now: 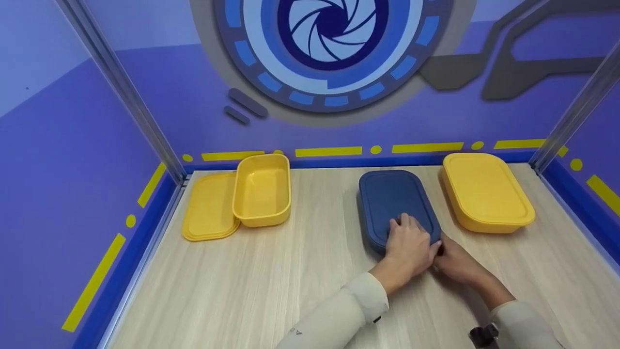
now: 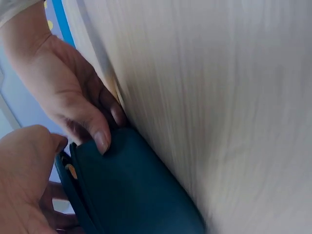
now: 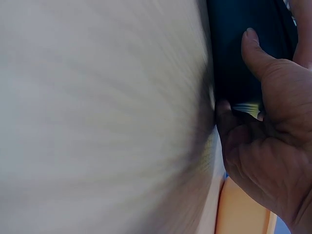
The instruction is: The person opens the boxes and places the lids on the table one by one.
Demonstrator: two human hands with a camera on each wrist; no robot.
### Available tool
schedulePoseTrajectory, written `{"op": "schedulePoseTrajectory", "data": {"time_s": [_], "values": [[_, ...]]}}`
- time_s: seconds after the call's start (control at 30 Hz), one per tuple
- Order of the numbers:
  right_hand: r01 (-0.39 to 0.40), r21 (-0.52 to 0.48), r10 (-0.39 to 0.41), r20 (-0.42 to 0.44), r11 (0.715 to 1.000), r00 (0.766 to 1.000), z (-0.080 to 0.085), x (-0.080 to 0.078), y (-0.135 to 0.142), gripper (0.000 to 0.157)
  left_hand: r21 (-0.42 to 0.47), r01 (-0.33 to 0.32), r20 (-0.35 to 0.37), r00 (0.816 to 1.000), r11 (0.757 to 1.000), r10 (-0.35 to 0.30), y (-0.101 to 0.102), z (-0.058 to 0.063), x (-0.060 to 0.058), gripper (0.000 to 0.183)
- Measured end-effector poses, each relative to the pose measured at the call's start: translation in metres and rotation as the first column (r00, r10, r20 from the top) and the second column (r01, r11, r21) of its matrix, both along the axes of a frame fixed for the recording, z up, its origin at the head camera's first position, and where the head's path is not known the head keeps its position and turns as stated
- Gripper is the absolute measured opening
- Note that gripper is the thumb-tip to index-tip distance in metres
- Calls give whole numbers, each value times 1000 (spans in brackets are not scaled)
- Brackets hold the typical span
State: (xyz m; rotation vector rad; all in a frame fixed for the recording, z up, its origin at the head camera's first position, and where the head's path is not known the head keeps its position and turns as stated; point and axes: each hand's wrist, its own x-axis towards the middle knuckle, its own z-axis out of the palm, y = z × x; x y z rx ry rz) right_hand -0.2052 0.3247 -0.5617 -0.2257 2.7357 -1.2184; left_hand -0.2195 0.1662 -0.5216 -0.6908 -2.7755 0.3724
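A navy blue lunch box (image 2: pixel 136 185) stands on the table right of the middle, its matching navy lid (image 1: pixel 395 196) on top. My left hand (image 1: pixel 409 245) is over the lid's near end, fingertips on its top, and pinches the near edge. In the left wrist view the lid is raised off the box at that corner, with a narrow gap between them. My right hand (image 1: pixel 457 261) grips the box's near right corner, thumb flat on the near wall and fingers round the side. The right wrist view shows that thumb (image 3: pixel 256 53) on the dark wall.
To the right stands a yellow lunch box with its lid on (image 1: pixel 487 189). At the left is an open yellow lunch box (image 1: pixel 261 221), overlapping a flat yellow lid (image 1: pixel 208 208). Printed blue-purple walls (image 1: pixel 329 135) close off the back and sides of the wooden table (image 1: pixel 290 281).
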Motion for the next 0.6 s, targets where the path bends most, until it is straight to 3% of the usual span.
{"op": "schedulePoseTrajectory", "data": {"time_s": [0.23, 0.47, 0.6], "values": [[6, -24, -6, 31, 1000, 1000, 3, 1, -1, 89, -13, 19, -48, 999, 1000, -20, 2, 0, 2, 66], [12, -109, -8, 42, 994, 999, 6, 1, -3, 125, -18, 1, -23, 1000, 1000, -1, 1, 0, 4, 68], [11, -123, -9, 16, 992, 1000, 8, 0, -3, 124, 4, -8, -23, 1000, 1000, 8, 0, 1, 5, 69]]}}
